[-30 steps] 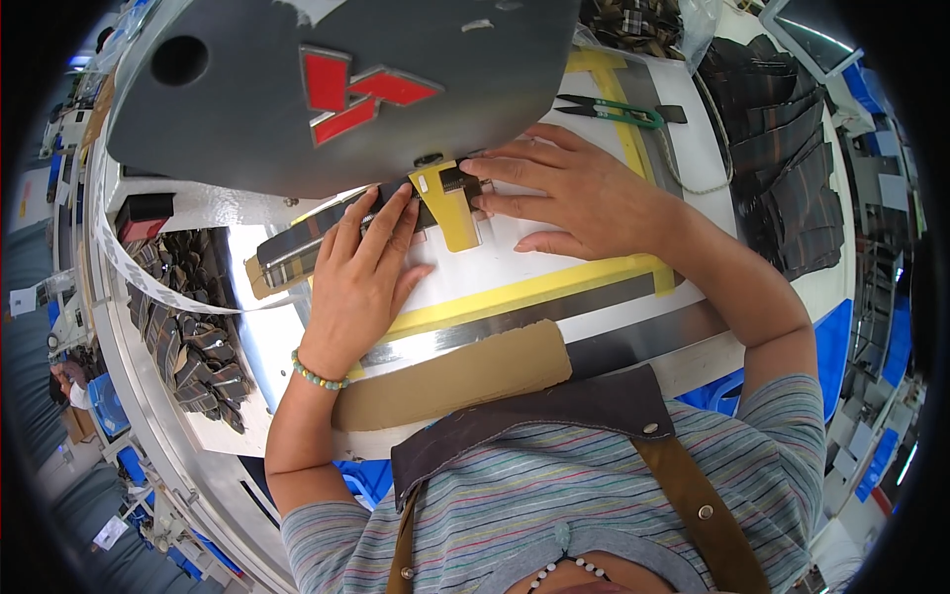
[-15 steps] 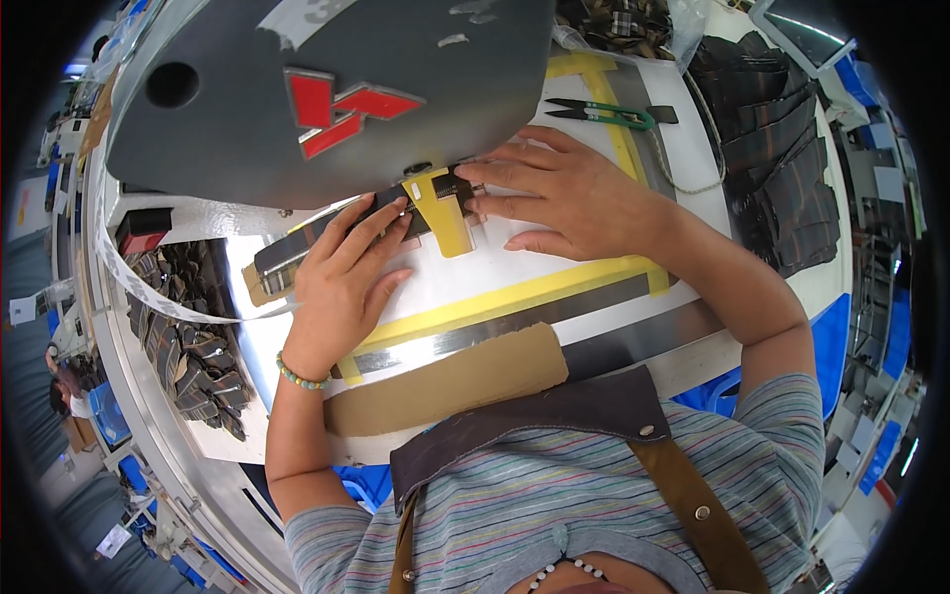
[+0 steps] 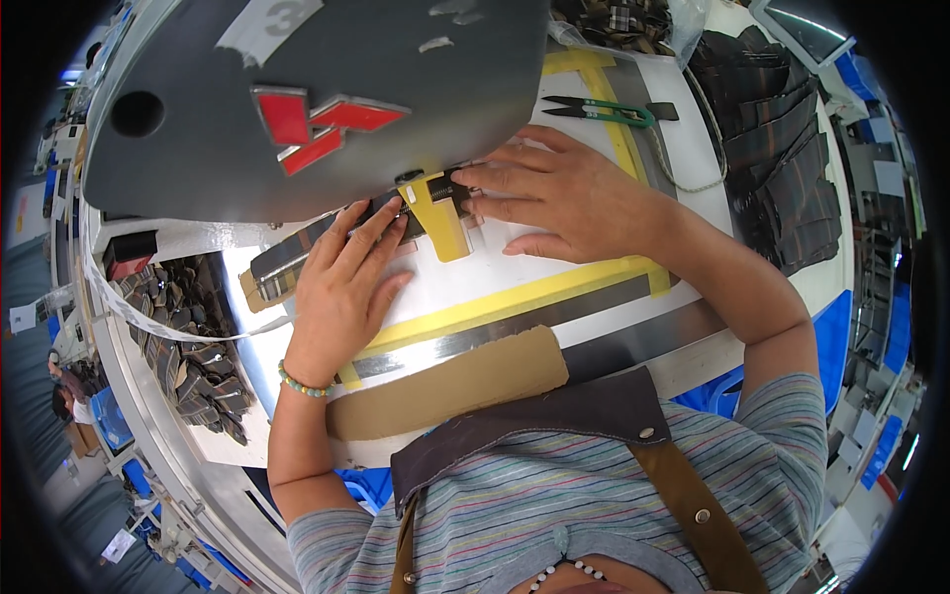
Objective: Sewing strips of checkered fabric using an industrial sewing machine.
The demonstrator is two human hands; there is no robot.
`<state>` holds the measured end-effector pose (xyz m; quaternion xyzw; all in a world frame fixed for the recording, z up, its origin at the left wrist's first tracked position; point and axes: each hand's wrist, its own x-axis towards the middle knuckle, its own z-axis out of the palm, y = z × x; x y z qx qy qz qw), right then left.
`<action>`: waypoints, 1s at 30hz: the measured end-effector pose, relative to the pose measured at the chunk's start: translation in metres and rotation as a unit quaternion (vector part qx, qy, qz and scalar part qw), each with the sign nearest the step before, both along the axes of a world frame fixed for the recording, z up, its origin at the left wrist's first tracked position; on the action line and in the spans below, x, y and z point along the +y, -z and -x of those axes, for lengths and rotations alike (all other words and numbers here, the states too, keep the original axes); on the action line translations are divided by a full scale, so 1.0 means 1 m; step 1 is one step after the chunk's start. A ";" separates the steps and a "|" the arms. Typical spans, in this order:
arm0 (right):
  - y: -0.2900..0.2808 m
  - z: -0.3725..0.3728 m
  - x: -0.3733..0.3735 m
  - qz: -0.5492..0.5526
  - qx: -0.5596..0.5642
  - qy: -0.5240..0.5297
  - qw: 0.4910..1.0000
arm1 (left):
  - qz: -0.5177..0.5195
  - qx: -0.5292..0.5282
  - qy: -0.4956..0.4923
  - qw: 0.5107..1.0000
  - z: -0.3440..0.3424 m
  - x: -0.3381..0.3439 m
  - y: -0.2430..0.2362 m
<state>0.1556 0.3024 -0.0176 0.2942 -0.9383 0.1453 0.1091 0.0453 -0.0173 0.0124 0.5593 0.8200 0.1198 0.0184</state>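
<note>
A dark plaid fabric strip (image 3: 287,254) lies on the white work surface beneath the grey sewing machine head (image 3: 327,59). My left hand (image 3: 341,282) rests flat on the strip, its fingers stretched toward the yellow plate (image 3: 440,226) at the middle. Fingers spread, my right hand (image 3: 574,198) presses its fingertips on the dark cloth just right of that plate. Beside the plate runs a short dark band with fine teeth-like marks, like a zipper (image 3: 445,185). The machine head hides the needle area.
Green-handled thread snips (image 3: 599,110) lie at the far right, near a looped cord (image 3: 683,186). Plaid pieces are stacked at the right (image 3: 782,158) and heaped at the left (image 3: 193,366). A brown cardboard strip (image 3: 450,386) lies along the front edge. A white tape (image 3: 163,325) curves at left.
The machine head appears further left and lower in the picture. The left end of the fabric strip has shifted slightly left. Both hands stay nearly in place.
</note>
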 end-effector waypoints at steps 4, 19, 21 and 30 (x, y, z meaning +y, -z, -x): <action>-0.001 -0.002 -0.002 -0.013 0.004 0.001 1.000 | 0.012 0.024 -0.020 0.999 -0.009 0.006 0.003; -0.001 -0.002 -0.001 -0.009 -0.005 -0.002 1.000 | 0.029 0.027 -0.006 0.999 -0.006 0.007 0.001; -0.004 -0.003 -0.001 -0.020 0.003 -0.005 1.000 | 0.023 0.079 0.001 0.997 -0.008 0.008 0.001; -0.001 -0.002 -0.003 0.014 -0.017 -0.029 0.999 | 0.030 0.042 -0.023 0.998 -0.019 0.009 0.007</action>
